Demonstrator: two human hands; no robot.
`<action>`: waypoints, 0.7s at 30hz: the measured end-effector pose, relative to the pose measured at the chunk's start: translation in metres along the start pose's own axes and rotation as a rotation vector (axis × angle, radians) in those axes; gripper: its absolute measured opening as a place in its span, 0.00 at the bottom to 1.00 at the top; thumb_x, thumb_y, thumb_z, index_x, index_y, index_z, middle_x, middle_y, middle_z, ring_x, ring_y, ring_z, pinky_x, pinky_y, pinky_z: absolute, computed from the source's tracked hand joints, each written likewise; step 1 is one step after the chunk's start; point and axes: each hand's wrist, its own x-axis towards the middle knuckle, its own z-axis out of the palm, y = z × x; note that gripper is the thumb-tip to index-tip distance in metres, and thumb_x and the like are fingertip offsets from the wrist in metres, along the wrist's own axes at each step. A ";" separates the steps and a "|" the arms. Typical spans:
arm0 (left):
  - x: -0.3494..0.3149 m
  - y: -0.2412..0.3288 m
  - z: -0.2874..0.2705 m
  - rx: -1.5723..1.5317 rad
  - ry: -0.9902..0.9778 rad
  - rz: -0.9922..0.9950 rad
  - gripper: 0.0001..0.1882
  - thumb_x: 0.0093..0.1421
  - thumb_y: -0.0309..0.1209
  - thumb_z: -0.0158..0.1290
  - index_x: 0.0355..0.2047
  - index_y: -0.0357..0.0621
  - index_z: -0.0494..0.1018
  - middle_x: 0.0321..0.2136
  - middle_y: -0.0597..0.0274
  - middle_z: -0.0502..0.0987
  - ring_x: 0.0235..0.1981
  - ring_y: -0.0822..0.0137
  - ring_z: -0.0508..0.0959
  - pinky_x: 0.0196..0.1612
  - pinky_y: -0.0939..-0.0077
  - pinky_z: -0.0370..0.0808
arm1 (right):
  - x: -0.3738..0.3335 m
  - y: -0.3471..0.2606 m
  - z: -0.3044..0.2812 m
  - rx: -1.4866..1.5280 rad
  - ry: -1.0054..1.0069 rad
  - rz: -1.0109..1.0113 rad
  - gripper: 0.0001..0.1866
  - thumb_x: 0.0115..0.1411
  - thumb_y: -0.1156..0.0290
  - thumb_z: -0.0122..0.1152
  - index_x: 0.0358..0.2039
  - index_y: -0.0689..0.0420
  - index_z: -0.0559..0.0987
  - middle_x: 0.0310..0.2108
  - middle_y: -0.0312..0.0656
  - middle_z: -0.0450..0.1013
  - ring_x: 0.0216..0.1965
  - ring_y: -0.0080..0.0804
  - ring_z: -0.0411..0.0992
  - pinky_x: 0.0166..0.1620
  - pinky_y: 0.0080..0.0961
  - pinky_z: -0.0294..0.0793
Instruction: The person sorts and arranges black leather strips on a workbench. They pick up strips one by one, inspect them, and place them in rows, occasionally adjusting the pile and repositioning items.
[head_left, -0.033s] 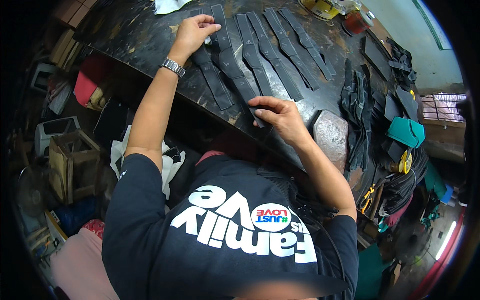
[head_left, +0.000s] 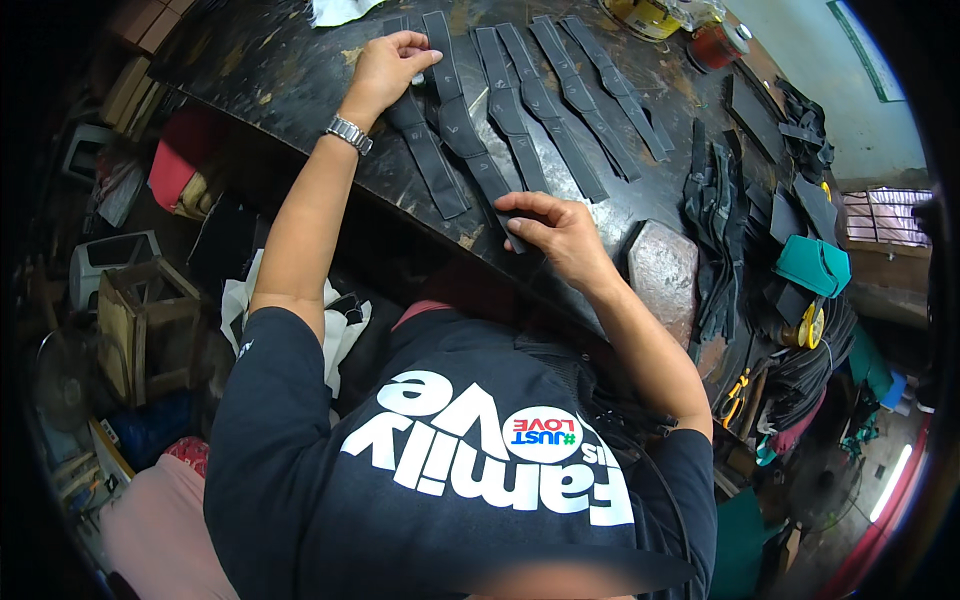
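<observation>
A long black strap (head_left: 464, 132), wider at its middle and with pale marks on it, lies slantwise on the dark worktable (head_left: 290, 85). My left hand (head_left: 388, 70) pinches its far end between thumb and fingers. The near end, by the table's front edge, is gripped between the thumb and fingers of my right hand (head_left: 556, 232). Just left of it lies another black strap (head_left: 428, 165), its far part hidden under my left hand. Several similar straps, among them one (head_left: 515, 115) close by, are spread in a row to the right.
Right of my right hand sits a flat metal block (head_left: 662, 275), with a heap of black strips (head_left: 715, 240) beyond it. A red-brown jar (head_left: 718, 48) and a yellow tub (head_left: 640, 18) stand at the back. Green pieces (head_left: 812, 264) and orange-handled scissors (head_left: 736, 395) lie farther right.
</observation>
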 end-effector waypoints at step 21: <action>-0.069 0.017 -0.015 0.326 -0.163 0.156 0.29 0.56 0.31 0.62 0.59 0.51 0.70 0.40 0.61 0.81 0.47 0.60 0.76 0.55 0.66 0.70 | -0.123 -0.007 -0.181 -1.383 1.064 0.010 0.13 0.56 0.62 0.65 0.38 0.55 0.83 0.36 0.46 0.76 0.41 0.47 0.76 0.44 0.39 0.74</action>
